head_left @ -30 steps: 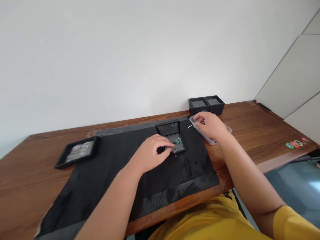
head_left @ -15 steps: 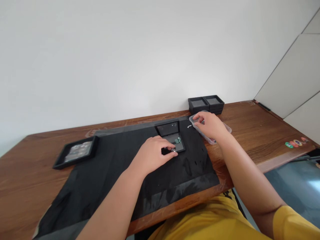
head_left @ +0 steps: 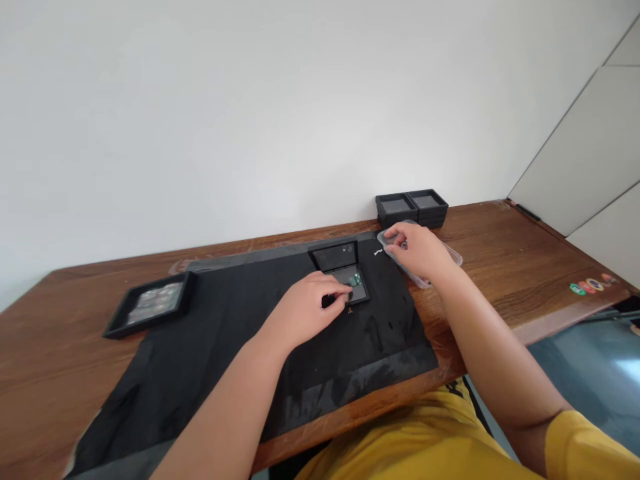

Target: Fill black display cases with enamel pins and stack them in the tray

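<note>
A small black case (head_left: 361,301) stands open on a black mat, its lid (head_left: 336,257) tilted up and a greenish piece (head_left: 355,280) inside. At its near left edge is my left hand (head_left: 313,300), thumb and forefinger pinched together; what they hold, if anything, is too small to make out. Just below those fingertips, a tiny brownish piece (head_left: 350,311) lies on the mat. Over a clear plastic tray (head_left: 454,255) hovers my right hand (head_left: 417,250), fingers curled in and thumb close to them. Whatever sits in that grip is hidden.
The black mat (head_left: 225,333) covers much of the wooden table (head_left: 495,247). On the left lies a black framed box (head_left: 150,303) with small items behind its window. Stacked black boxes (head_left: 413,208) stand against the wall. A small white piece (head_left: 378,252) rests near the tray.
The shiny small piece between my left fingertips no longer shows, and a tiny brownish piece is now visible on the mat below. My left thumb has drawn in; my right hand has barely moved.
</note>
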Demonstrator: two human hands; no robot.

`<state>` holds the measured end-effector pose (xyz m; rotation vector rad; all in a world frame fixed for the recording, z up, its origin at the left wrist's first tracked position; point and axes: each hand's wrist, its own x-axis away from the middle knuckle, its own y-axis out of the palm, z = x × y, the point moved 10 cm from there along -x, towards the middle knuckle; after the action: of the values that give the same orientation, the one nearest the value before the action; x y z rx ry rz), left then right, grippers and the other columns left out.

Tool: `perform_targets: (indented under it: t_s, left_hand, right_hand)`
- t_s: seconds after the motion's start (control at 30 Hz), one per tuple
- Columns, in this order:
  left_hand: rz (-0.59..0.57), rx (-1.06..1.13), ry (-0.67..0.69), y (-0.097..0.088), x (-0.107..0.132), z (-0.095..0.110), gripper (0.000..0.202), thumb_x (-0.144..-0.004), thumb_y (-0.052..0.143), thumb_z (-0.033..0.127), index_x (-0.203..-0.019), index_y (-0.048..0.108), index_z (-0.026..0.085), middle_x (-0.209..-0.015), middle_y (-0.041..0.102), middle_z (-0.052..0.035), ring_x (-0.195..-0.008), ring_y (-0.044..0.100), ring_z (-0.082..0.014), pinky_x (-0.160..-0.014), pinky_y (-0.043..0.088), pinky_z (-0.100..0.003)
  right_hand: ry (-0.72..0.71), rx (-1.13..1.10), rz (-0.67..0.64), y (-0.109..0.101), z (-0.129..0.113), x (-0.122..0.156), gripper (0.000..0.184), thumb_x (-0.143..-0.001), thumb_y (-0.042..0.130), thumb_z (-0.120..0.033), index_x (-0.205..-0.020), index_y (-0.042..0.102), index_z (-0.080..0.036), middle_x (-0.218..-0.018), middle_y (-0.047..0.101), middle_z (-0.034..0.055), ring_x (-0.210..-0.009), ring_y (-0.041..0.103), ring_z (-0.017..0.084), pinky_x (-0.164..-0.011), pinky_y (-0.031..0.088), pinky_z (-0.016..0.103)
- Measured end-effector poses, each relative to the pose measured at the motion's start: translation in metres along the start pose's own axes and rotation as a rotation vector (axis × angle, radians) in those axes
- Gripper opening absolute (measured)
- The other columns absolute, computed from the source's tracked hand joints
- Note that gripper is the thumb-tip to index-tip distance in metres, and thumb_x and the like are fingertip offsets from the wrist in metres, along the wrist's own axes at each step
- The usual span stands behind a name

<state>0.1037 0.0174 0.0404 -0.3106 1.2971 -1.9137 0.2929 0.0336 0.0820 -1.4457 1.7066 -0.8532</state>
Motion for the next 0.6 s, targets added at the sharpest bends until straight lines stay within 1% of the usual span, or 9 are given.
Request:
perform_targets:
  t_s: [0.13, 0.23, 0.37, 0.43, 0.53, 0.6]
  left_hand:
    - [0.019, 0.000, -0.042, 0.001, -0.001, -0.009, 0.029, -0.092, 0.055, 0.040, -0.097, 0.079, 0.024, -0.092, 0.077, -0.0055, -0.090, 0.066, -0.0251, -0.081, 0.055, -0.039]
    - [0.050, -0.009, -0.060, -0.001, -0.002, -0.010, 0.029, -0.093, 0.055, 0.039, -0.103, 0.078, 0.025, -0.094, 0.078, -0.0055, -0.093, 0.067, -0.0257, -0.082, 0.055, -0.040]
    - [0.088, -0.016, -0.063, -0.009, -0.001, -0.009, 0.028, -0.093, 0.057, 0.040, -0.104, 0.078, 0.025, -0.096, 0.078, -0.0055, -0.091, 0.067, -0.0254, -0.083, 0.054, -0.040]
    - [0.114, -0.012, -0.049, -0.015, 0.000, -0.011, 0.028, -0.092, 0.060, 0.042, -0.105, 0.078, 0.025, -0.097, 0.078, -0.0059, -0.094, 0.066, -0.0262, -0.086, 0.054, -0.041]
    - [0.130, -0.024, -0.042, -0.020, 0.002, -0.019, 0.034, -0.087, 0.066, 0.046, -0.112, 0.076, 0.026, -0.109, 0.076, -0.0071, -0.104, 0.064, -0.0289, -0.094, 0.052, -0.046]
    - [0.118, -0.034, -0.066, -0.019, 0.003, -0.027, 0.037, -0.085, 0.069, 0.049, -0.113, 0.076, 0.027, -0.116, 0.075, -0.0075, -0.109, 0.063, -0.0305, -0.098, 0.050, -0.048]
  right_hand:
    - [-0.001, 0.001, 0.004, -0.001, 0.000, 0.000, 0.024, -0.086, 0.065, -0.020, -0.109, 0.069, -0.024, -0.092, 0.074, 0.0022, -0.087, 0.064, 0.020, -0.074, 0.045, 0.032]
    - [0.002, -0.006, -0.001, 0.000, 0.000, 0.000, 0.023, -0.086, 0.065, -0.019, -0.108, 0.069, -0.024, -0.092, 0.074, 0.0024, -0.088, 0.064, 0.020, -0.074, 0.045, 0.033]
    - [0.006, -0.009, -0.009, 0.001, -0.002, 0.001, 0.023, -0.086, 0.066, -0.019, -0.108, 0.070, -0.024, -0.092, 0.074, 0.0026, -0.086, 0.064, 0.020, -0.074, 0.045, 0.033]
    - [0.004, -0.009, -0.009, 0.001, -0.003, 0.001, 0.023, -0.086, 0.066, -0.020, -0.107, 0.070, -0.024, -0.091, 0.074, 0.0029, -0.086, 0.064, 0.020, -0.074, 0.045, 0.033]
    - [-0.002, -0.003, -0.008, 0.000, -0.003, 0.001, 0.023, -0.085, 0.066, -0.020, -0.107, 0.071, -0.024, -0.091, 0.074, 0.0030, -0.086, 0.064, 0.020, -0.074, 0.045, 0.033]
    - [0.001, 0.001, -0.011, 0.000, -0.003, 0.001, 0.023, -0.086, 0.066, -0.020, -0.107, 0.071, -0.024, -0.091, 0.074, 0.0028, -0.086, 0.064, 0.020, -0.073, 0.045, 0.032]
